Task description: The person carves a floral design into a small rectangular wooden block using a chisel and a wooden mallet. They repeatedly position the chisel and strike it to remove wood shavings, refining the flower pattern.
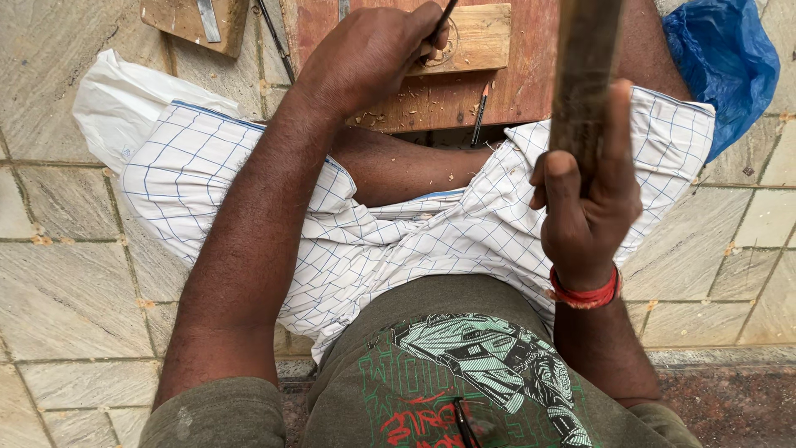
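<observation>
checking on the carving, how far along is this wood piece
Early on, it seems. Done: a round outline cut into the light wood block, with chips scattered on the red board. In hand: left hand holds a chisel there, right hand raises a wooden mallet. Most surface remains plain.

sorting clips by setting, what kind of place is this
Probably an informal floor-level woodcarving spot: pale stone floor tiles, a reddish wooden work board strewn with shavings, and a small pale wood block being carved.
</observation>
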